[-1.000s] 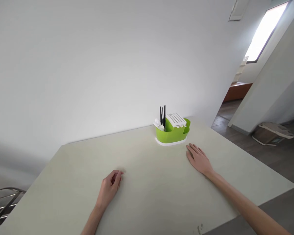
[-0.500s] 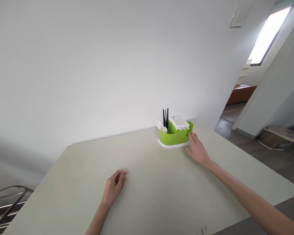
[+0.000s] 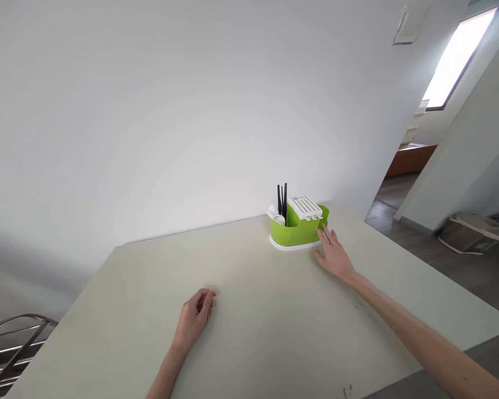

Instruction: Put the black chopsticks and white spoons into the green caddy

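Note:
A green utensil caddy [image 3: 296, 236] with a white base stands near the wall on the pale table [image 3: 249, 343]. White spoons [image 3: 278, 220] and black chopsticks [image 3: 285, 204] rise from its left compartment, and a white slotted top [image 3: 305, 207] covers the middle. My right hand [image 3: 335, 257] reaches to the caddy's right front, fingers spread and nothing in its grasp; whether the fingertips touch the green wall I cannot tell. Nearer to me, my left hand [image 3: 194, 315] rests on the tabletop with its fingers curled and the thumb against them, apart from the caddy.
Behind the table runs a plain white wall [image 3: 170, 122]. A metal rack [image 3: 14, 354] stands at the lower left, below table height. On the floor to the right sits a lidded bin [image 3: 474, 231]. The table's right edge borders the grey floor.
The fingers of my right hand have spread a little and shifted slightly beside the caddy's right end. My left hand keeps its place, and the caddy shows no clear movement.

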The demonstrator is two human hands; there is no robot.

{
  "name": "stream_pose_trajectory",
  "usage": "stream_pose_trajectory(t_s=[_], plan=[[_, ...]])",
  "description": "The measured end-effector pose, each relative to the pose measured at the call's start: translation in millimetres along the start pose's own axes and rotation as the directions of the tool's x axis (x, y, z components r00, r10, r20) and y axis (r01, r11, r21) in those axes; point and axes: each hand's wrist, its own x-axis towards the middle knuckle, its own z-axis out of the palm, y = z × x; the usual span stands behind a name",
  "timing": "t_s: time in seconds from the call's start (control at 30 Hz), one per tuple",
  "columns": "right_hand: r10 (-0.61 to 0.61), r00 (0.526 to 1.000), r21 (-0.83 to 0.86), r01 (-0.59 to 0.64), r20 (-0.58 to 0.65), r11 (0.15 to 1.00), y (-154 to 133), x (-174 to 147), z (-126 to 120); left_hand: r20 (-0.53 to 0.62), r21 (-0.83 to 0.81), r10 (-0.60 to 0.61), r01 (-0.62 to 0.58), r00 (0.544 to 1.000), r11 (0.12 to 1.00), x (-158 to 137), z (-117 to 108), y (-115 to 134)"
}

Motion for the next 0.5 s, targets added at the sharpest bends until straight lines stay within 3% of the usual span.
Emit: stream_pose_trajectory(t_s=[0.5], plan=[[-0.011, 1.000, 0.035, 0.011, -0.012, 0.999, -21, -4, -18, -0.010, 0.030, 0.008, -0.007, 1.000, 1.000, 0, 4, 7]])
